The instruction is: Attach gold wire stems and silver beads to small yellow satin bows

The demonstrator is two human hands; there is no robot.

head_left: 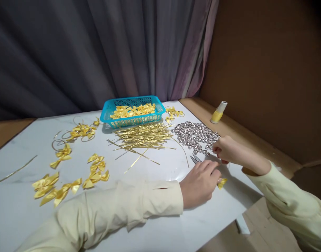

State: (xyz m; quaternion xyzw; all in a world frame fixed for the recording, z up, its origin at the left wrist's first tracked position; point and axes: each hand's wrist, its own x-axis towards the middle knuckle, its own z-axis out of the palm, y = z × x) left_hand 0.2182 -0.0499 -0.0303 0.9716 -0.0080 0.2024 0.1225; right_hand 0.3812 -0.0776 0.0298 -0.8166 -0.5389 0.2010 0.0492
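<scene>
My left hand (201,182) rests low over the table's right side, its fingers curled. A yellow ribbon bow (221,183) pokes out beside its fingertips and appears gripped by them. Just beyond that hand, the blades of scissors (195,159) show; the rest is hidden beneath the hand. My right hand (230,150) is at the right edge of a spread of silver beads (193,134), thumb and fingers pinched together. What the pinch holds, if anything, is too small or hidden to make out.
A blue basket (104,117) of yellow bows stands at the back. Gold wire ties (143,136) lie in front of it. Loose bows (97,171) and looped pieces with bows (81,131) are at left. A yellow-and-white bottle (218,112) stands at right by a brown panel.
</scene>
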